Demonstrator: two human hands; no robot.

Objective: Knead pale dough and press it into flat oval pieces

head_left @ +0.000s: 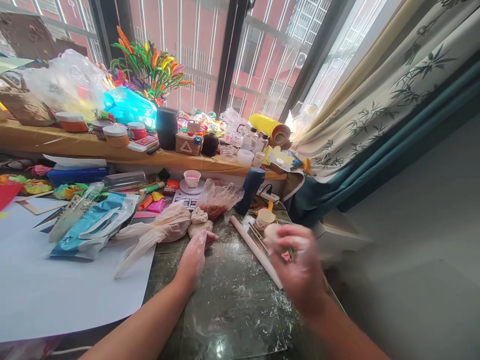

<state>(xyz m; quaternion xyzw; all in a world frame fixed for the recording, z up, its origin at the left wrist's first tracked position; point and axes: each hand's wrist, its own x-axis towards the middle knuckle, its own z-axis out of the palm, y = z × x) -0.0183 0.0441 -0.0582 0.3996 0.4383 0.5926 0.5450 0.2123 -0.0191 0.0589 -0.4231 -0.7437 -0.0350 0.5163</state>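
Note:
My right hand (300,260) is raised over the right side of the dark table, its fingers curled around a pale lump of dough (273,236); motion blurs it a little. On its edge, my left hand (195,255) rests on the tabletop with fingers stretched out and white powder on the skin. Just behind those fingers lie a flat piece of dough (195,228) and a smaller crumbly piece (199,215); I cannot tell whether the hand touches them. A rolling pin (257,252) lies slanted between my hands. Near my right hand stands a paper cup (264,219).
White powder and scraps dust the table (225,300). At the left are a white sheet (93,295), a blue-white package (93,225) and a tied plastic bag (168,225). Behind stand a scale (185,200) with a cup (192,178), a dark bottle (250,190) and a crowded windowsill (165,160).

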